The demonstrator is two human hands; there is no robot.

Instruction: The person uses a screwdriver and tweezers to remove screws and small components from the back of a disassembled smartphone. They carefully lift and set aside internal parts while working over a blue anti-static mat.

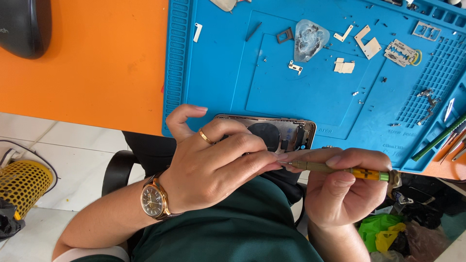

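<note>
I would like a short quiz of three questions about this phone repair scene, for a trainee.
1. True or false: the right hand holds a screwdriver.
2. Which hand wears a ring and a wristwatch? A) left B) right
3. What colour is the work mat under the opened phone housing?

Key: 1 true. 2 A, the left hand, which steadies the housing. 3 blue.

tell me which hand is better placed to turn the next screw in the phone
Probably the right hand: it grips the screwdriver, tip pointing at the opened phone. The left hand is busy steadying the phone at the blue mat's edge.
</note>
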